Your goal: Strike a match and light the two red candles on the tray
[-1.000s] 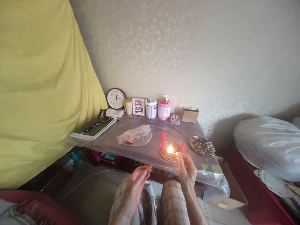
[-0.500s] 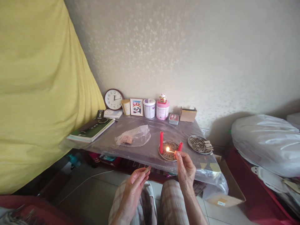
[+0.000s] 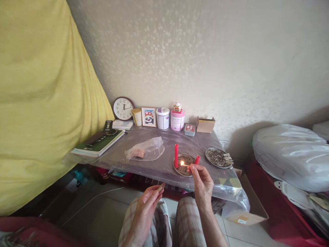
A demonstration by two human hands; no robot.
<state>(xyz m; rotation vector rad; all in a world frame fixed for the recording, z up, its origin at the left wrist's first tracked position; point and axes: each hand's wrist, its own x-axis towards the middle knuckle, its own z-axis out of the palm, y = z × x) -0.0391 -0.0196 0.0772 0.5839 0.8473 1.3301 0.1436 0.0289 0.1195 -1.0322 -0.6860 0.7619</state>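
Observation:
My right hand (image 3: 202, 181) pinches a burning match (image 3: 185, 164), its flame just over a round metal dish (image 3: 184, 165) of burnt matches. A tall red candle (image 3: 176, 155) stands at the dish's left rim and a short red candle (image 3: 197, 160) at its right; neither shows a flame. My left hand (image 3: 147, 202) is below the table edge, fingers closed on a small matchbox (image 3: 161, 187). A second dish (image 3: 218, 158) with several matches lies to the right.
The low table (image 3: 154, 161) is wrapped in clear plastic. On it: a plastic bag (image 3: 145, 150), books (image 3: 99, 141), a clock (image 3: 123, 108), tins (image 3: 163, 117), a small cardboard box (image 3: 205, 124). A yellow cloth (image 3: 43, 103) hangs left; a white bag (image 3: 290, 154) lies right.
The flame has shrunk from a bright flare to a small one. My right hand with the match has shifted slightly left over the dish. My left hand has hardly moved.

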